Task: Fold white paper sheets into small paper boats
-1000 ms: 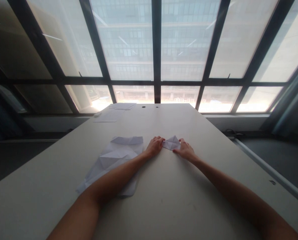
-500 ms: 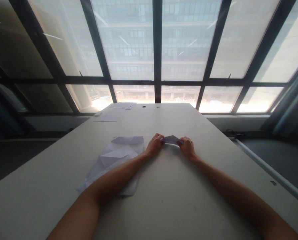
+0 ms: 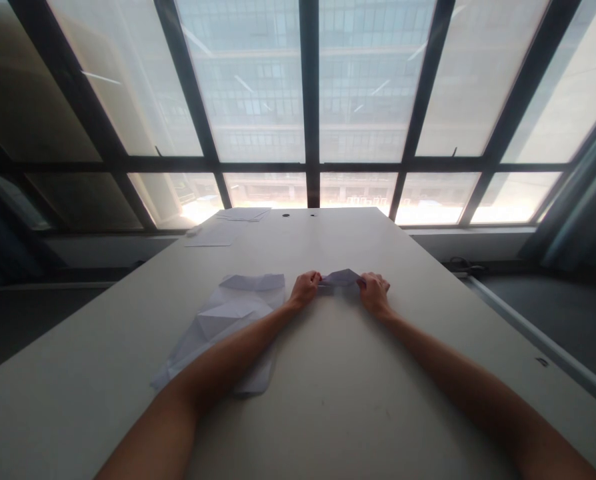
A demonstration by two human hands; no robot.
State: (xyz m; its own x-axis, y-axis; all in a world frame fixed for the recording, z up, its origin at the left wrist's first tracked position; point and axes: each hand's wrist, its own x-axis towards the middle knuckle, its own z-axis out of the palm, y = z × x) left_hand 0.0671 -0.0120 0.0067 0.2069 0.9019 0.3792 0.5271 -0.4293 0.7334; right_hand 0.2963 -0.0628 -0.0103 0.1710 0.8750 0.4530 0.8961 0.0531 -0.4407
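A small folded piece of white paper [image 3: 342,277] is stretched between my two hands, just above the white table [image 3: 328,360]. My left hand [image 3: 306,289] pinches its left end, fingers closed. At the other end, my right hand [image 3: 375,293] grips the paper between thumb and fingers. The middle of the folded paper rises to a low peak. Left of my left hand lies a larger creased sheet of paper [image 3: 228,320], partly covered by my left forearm.
Flat sheets of paper [image 3: 211,235] lie at the table's far left, beside a small pale object too blurred to name. Two dark round spots mark the far end. Tall windows [image 3: 263,87] rise behind the table, with curtains [image 3: 573,213] at the sides.
My hands have drawn slightly apart, the left one shifting a little to the left. More of the folded paper shows between them. The creased sheet stays in place.
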